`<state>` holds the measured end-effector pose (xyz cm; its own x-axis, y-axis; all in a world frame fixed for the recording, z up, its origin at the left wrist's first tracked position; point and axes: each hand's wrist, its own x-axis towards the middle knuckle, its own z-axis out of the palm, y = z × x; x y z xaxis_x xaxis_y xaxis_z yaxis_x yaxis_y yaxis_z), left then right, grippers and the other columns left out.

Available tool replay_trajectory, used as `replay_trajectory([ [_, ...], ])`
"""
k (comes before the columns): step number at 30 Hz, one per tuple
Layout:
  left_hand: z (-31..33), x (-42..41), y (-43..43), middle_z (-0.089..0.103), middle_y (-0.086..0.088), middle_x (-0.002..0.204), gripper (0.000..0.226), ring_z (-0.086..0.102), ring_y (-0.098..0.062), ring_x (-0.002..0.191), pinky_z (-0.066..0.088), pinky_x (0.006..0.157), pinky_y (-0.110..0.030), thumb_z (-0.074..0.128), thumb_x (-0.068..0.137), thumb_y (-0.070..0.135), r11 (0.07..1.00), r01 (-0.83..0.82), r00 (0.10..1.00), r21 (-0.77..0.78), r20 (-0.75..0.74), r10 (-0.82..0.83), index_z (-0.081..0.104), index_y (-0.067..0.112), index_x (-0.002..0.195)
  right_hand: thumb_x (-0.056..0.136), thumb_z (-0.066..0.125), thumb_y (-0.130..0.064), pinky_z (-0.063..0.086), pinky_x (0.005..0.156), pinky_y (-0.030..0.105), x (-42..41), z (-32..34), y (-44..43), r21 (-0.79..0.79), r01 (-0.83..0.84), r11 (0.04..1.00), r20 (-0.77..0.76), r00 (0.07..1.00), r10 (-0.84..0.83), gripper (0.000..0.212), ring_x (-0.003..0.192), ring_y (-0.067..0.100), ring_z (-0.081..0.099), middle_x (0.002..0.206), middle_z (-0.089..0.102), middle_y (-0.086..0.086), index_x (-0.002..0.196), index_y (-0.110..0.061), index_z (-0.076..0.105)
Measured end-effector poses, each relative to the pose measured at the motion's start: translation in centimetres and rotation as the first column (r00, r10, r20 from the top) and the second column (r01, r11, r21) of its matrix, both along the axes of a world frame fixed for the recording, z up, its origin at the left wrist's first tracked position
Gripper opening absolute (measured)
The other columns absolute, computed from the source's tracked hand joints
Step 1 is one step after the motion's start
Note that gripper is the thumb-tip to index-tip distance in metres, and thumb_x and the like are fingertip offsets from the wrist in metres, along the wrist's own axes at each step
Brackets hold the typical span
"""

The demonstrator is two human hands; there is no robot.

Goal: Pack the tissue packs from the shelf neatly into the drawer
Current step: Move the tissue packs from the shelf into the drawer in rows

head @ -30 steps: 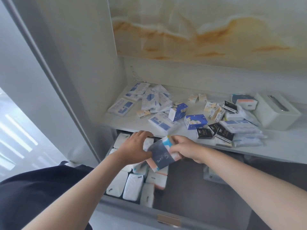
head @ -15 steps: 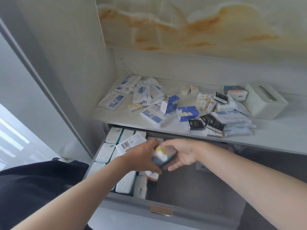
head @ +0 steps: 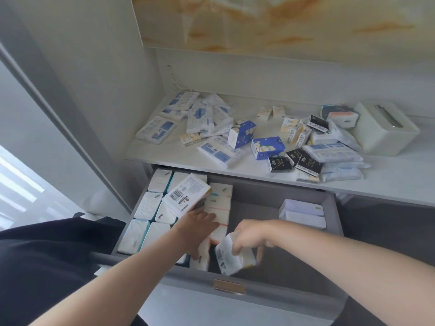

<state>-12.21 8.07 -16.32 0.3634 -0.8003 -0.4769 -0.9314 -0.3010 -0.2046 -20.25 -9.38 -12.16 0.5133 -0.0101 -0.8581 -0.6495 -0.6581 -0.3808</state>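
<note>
Head view: held a white tissue pack at lower centre of the frame, with fingers of the right hand curled round it, low in the drawer beside the packed row. Braced that row with straight fingers of the left hand. Seemed light, soft and slippery in its wrap; best gripped across the narrow sides.

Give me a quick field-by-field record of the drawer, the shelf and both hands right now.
drawer: open, grey
packed rows: set side by side, filling the left side
barcode pack: lying tilted on top of the rows
spare packs: two, at the drawer's right side
right hand: grips a white pack near the drawer front
left hand: on the rows beside the barcode pack; grip unclear
shelf: many loose packs not yet packed
</note>
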Motion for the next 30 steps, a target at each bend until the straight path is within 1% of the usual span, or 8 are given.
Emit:
replay_trajectory([
  [5, -0.1, 0.2, 0.7, 0.025, -0.005, 0.154, 0.102, 0.032, -0.027, 0.140, 0.023, 0.119, -0.040, 0.085, 0.069, 0.038, 0.995, -0.084, 0.993, -0.055, -0.089, 0.079, 0.026, 0.019, 0.149, 0.086, 0.075, -0.011, 0.062, 0.061, 0.044, -0.6, -3.5, 2.2, 0.191, 0.328, 0.925, -0.072, 0.945, -0.320, 0.040, 0.090, 0.030, 0.070, 0.107, 0.069, 0.017, 0.120, -0.002, 0.056],
  [11, -0.1, 0.5, 1.0, 0.011, -0.006, 0.161, 0.095, 0.016, -0.024, 0.147, 0.004, 0.121, -0.035, 0.074, 0.079, 0.033, 0.994, -0.089, 0.990, -0.070, -0.117, 0.080, 0.017, 0.020, 0.154, 0.092, 0.061, 0.007, 0.060, 0.065, 0.038, -0.3, -5.4, 2.6, 0.367, 0.390, 0.844, -0.145, 0.921, -0.363, 0.020, 0.091, 0.027, 0.068, 0.098, 0.071, 0.010, 0.107, -0.006, 0.063],
  [15, -0.3, 0.5, 0.9, 0.005, -0.006, 0.164, 0.089, 0.006, -0.022, 0.150, -0.005, 0.120, -0.035, 0.058, 0.084, 0.053, 0.979, -0.174, 0.964, -0.109, -0.221, 0.147, 0.015, 0.020, 0.155, 0.088, 0.071, -0.003, 0.061, 0.063, 0.033, -0.5, -7.3, 4.0, 0.242, 0.416, 0.876, -0.063, 0.908, -0.414, 0.037, 0.100, 0.026, 0.065, 0.118, 0.063, 0.009, 0.121, -0.005, 0.055],
  [19, -0.8, 0.0, 0.9, 0.009, -0.007, 0.163, 0.113, 0.010, -0.026, 0.148, 0.001, 0.121, -0.040, 0.059, 0.071, 0.079, 0.980, -0.167, 0.976, -0.105, -0.161, 0.149, 0.014, 0.018, 0.155, 0.083, 0.079, -0.014, 0.059, 0.051, 0.031, -0.9, -8.4, 5.1, 0.169, 0.450, 0.877, 0.037, 0.886, -0.462, 0.055, 0.102, 0.023, 0.060, 0.125, 0.055, 0.005, 0.125, -0.015, 0.043],
  [21, -1.3, -0.3, 0.9, 0.013, -0.007, 0.160, 0.122, 0.016, -0.027, 0.146, 0.001, 0.120, -0.040, 0.064, 0.064, 0.081, 0.982, -0.142, 0.987, -0.121, -0.098, 0.130, 0.014, 0.017, 0.154, 0.073, 0.087, -0.025, 0.060, 0.056, 0.036, -0.8, -8.4, 4.5, 0.129, 0.372, 0.919, 0.113, 0.915, -0.387, 0.078, 0.106, 0.023, 0.059, 0.123, 0.055, -0.001, 0.130, -0.020, 0.035],
  [25, -2.1, -0.3, 0.4, 0.022, -0.006, 0.154, 0.126, 0.024, -0.028, 0.140, 0.009, 0.121, -0.042, 0.071, 0.055, 0.080, 0.976, -0.136, 0.990, -0.168, -0.049, 0.130, 0.018, 0.017, 0.151, 0.059, 0.088, -0.050, 0.051, 0.091, 0.041, -1.0, -7.4, 4.1, -0.174, 0.112, 0.978, 0.380, 0.924, -0.038, 0.128, 0.115, 0.026, 0.058, 0.132, 0.050, 0.000, 0.150, -0.031, 0.001],
  [28, -2.6, -0.1, 0.3, 0.029, -0.005, 0.147, 0.129, 0.030, -0.028, 0.135, 0.016, 0.120, -0.042, 0.072, 0.051, 0.081, 0.977, -0.121, 0.993, -0.173, -0.020, 0.119, 0.019, 0.015, 0.149, 0.061, 0.083, -0.062, 0.049, 0.089, 0.041, -1.1, -6.7, 4.4, -0.454, -0.051, 0.890, 0.457, 0.844, 0.281, 0.126, 0.115, 0.030, 0.054, 0.131, 0.036, 0.007, 0.151, -0.032, 0.001],
  [30, -2.2, -0.1, 0.3, 0.031, -0.005, 0.145, 0.126, 0.033, -0.027, 0.133, 0.018, 0.119, -0.042, 0.073, 0.054, 0.078, 0.979, -0.128, 0.991, -0.159, -0.047, 0.122, 0.020, 0.014, 0.149, 0.061, 0.081, -0.065, 0.048, 0.088, 0.041, -0.8, -6.5, 4.4, -0.487, -0.092, 0.869, 0.418, 0.849, 0.324, 0.117, 0.116, 0.031, 0.052, 0.128, 0.034, 0.007, 0.148, -0.031, 0.011],
])
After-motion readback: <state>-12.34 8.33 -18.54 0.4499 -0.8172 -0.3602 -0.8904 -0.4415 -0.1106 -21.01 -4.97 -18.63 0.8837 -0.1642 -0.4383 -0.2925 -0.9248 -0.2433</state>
